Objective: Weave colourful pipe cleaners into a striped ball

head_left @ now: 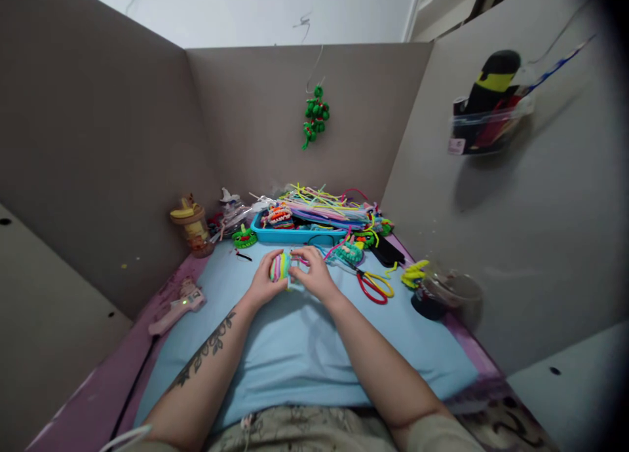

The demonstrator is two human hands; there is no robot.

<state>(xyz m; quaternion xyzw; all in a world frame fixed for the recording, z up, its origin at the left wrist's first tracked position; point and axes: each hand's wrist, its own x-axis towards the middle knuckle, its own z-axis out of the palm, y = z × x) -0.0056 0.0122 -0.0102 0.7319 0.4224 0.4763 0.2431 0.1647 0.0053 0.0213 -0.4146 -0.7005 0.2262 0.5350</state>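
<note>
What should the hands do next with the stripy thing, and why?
Perhaps steady the striped piece with the left hand while the right hand gently works its side: the left hand grips it, and the right hand's fingers are right beside it.

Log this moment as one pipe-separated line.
left hand: holding striped piece | right hand: beside piece, contact unclear | scissors: on blue cloth, right of hands | blue tray: beyond hands, heaped with coloured strips
</note>
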